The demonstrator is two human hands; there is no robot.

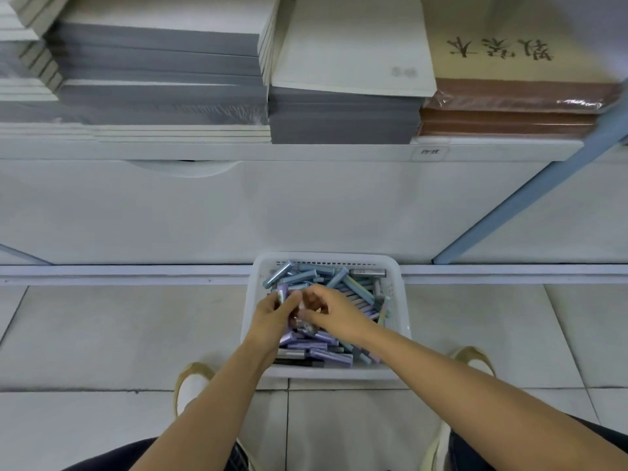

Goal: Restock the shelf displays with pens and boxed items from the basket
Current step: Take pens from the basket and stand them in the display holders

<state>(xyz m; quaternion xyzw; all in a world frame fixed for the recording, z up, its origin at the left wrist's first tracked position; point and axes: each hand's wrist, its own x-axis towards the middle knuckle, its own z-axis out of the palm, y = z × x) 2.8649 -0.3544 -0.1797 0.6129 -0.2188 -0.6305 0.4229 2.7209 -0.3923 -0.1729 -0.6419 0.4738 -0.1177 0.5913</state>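
Basket [403, 300]: purple pens [282, 294] to be squared up above it.
Left hand [275, 316]: clamped on them.
Right hand [336, 316]: grip cannot be told.

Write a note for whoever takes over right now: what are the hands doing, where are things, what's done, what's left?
Left hand grips a purple pen over the basket.
Right hand hovers beside it, fingers curled; whether it holds anything is unclear.
The basket sits on the floor below the shelf, full of pens.
Done: nothing visibly shelved.
Left: nearly all of it; no pen display is in view.
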